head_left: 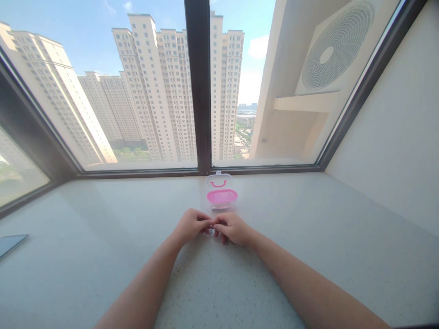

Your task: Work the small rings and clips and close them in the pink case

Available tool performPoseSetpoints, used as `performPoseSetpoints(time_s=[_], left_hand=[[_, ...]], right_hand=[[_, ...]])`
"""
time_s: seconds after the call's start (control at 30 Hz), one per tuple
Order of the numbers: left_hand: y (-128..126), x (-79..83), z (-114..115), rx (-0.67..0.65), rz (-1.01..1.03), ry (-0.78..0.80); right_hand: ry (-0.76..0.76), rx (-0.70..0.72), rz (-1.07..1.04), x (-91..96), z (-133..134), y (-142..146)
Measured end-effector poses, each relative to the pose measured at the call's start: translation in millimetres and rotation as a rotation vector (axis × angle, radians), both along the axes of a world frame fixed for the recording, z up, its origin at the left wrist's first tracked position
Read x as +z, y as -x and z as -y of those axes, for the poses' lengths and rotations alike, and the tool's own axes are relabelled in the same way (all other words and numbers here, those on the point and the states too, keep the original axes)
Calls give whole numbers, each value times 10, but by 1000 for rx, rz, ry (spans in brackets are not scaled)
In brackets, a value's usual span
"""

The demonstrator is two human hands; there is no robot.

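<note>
I'm pinching a small loop-like item [210, 231] lower centre, left hand [192, 226] and right hand [233, 228] meeting, looks mid-handling, unfinished, pink box [222, 196] above standing open.

Can make out no readable text, label, brand name, number or sign anywhere in view, neither up close nor off in the distance

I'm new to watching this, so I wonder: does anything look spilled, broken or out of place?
Nothing stands out; no spill shows. The pink-rimmed box stands upright, its clear lid open behind it; in front, the left hand and right hand pinch a small item I cannot identify.
</note>
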State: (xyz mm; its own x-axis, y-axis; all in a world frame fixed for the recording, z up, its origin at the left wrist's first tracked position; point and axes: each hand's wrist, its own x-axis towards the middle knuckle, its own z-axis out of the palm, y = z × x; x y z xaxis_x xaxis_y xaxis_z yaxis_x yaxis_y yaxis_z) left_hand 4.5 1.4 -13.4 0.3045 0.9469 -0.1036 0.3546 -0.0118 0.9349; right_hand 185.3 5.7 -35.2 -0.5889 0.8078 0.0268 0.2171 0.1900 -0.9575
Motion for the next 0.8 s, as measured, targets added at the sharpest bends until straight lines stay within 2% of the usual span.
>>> performPoseSetpoints(time_s=[0.27, 0.5, 0.8], left_hand=[[4, -107, -49, -114, 1, -51], [-26, -39, -6, -115, -157, -59], [-62, 21, 34, -110, -213, -144]], right_hand=[[-11, -21, 21, -48, -31, 2], [-10, -14, 47, -52, -33, -18], [-12, -48, 52, -25, -40, -27]])
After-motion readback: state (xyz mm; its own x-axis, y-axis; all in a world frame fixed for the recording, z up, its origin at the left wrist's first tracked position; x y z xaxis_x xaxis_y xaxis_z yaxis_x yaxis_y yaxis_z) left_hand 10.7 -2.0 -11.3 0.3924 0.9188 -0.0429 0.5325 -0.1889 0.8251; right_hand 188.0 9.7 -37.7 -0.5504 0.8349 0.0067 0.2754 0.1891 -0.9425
